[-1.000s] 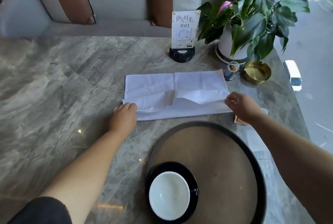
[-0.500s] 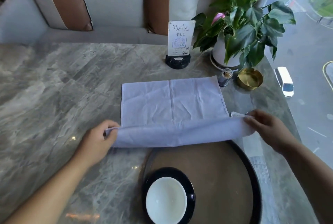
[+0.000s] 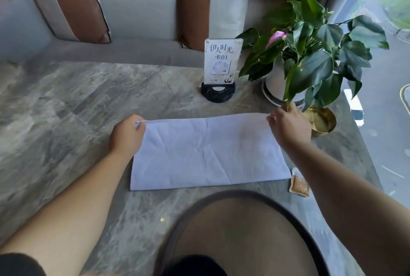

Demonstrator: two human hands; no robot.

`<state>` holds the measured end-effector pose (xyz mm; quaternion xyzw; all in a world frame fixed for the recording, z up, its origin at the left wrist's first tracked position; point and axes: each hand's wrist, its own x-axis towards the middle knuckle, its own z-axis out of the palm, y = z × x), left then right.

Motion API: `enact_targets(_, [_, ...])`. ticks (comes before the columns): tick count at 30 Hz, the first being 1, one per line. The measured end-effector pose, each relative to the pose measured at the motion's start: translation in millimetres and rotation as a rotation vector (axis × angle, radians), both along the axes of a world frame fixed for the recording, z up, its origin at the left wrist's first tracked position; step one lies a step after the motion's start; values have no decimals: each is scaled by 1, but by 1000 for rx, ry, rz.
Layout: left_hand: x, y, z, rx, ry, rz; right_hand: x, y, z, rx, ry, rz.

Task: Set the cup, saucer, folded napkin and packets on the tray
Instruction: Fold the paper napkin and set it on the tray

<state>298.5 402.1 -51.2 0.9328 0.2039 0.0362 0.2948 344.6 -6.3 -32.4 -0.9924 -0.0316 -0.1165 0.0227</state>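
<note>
Head view: the napkin point(image 3: 208, 151) lies folded flat on the worktop point(image 3: 66, 120), just beyond the tray point(image 3: 244, 196). The left hand point(image 3: 127, 136) and right hand point(image 3: 288, 129) each pinch a far corner between closed fingers (a packet point(image 3: 299, 183) lies beside the napkin's right edge).
</note>
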Motion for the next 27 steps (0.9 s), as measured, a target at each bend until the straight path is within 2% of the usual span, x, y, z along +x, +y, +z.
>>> enact_targets(5, [8, -2, -12, 91, 51, 7, 18, 3, -6, -133, 97, -13])
enact_targets(8, [3, -15, -12, 230, -39, 26, 17, 5, -6, -136, 76, -10])
enact_targets(10, [-11, -34, -14, 310, -111, -49, 4, 4, -8, -107, 33, 10])
enact_targets(12, [-32, -56, -20, 383, -134, -221, -19, 6, -17, -39, -9, 87])
enact_targets(14, [-53, -72, -31, 440, -56, -406, -46, 10, -29, 7, 25, 181])
enact_targets(16, [-67, -79, -42, 473, 59, -501, -67, 15, -41, 2, 115, 227])
enact_targets(19, [-73, -79, -54, 510, 164, -516, -78, 15, -52, 38, 232, 226])
enact_targets(23, [-72, -78, -57, 519, 211, -516, -79, 11, -52, 78, 281, 233])
enact_targets(25, [-73, -78, -55, 517, 219, -517, -79, 11, -49, 114, 334, 164])
enact_targets(27, [-73, -79, -53, 506, 214, -510, -76, 10, -44, 198, 299, -18])
